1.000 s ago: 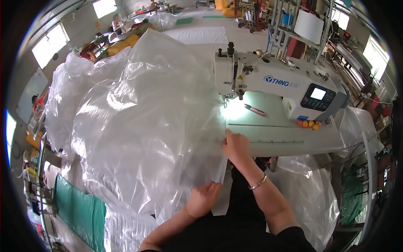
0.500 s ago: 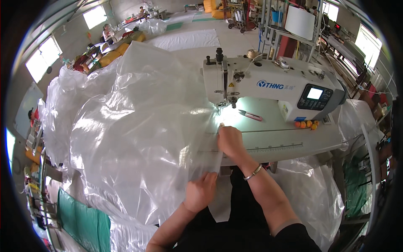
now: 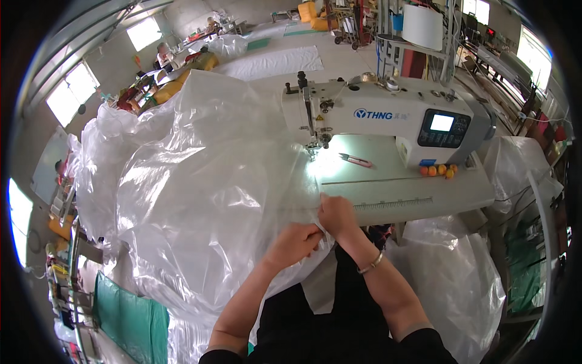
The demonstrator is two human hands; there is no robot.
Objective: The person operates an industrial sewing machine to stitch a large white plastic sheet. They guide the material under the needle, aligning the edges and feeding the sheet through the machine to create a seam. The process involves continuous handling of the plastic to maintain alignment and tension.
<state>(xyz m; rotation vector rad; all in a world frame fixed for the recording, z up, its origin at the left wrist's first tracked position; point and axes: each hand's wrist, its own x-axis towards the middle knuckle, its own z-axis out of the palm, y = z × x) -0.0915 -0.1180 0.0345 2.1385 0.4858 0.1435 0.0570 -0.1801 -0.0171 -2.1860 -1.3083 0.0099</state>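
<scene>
At the near edge of the desk [image 3: 424,197], just in front of the sewing machine [image 3: 388,118], I see both hands meeting on the big clear plastic sheet [image 3: 200,182]; my left hand [image 3: 295,241] has its fingers curled down and pinching a fold of the film; my right hand [image 3: 335,213] sits touching it, just beyond, its fingers likewise closed on the sheet's edge where it comes over the desk rim. That sheet billows up in a large crumpled heap to my left, covering most of that side and reaching as far as the machine's needle end; only its near border lies flat under my hands. A thin bracelet [image 3: 370,264] rings the right wrist. Under the machine head the lamp throws a bright patch on the desk; a small pair of pink-handled snips [image 3: 354,159] lies there, well apart from my hands; a few small orange balls [image 3: 438,170] sit by the foot of the control panel [image 3: 444,127]. A printed ruler strip [image 3: 394,204] runs along the desk front just right of my right hand. More clear plastic hangs below the desk on the right [image 3: 454,285]; a green sheet [image 3: 130,312] shows low on my left.
</scene>
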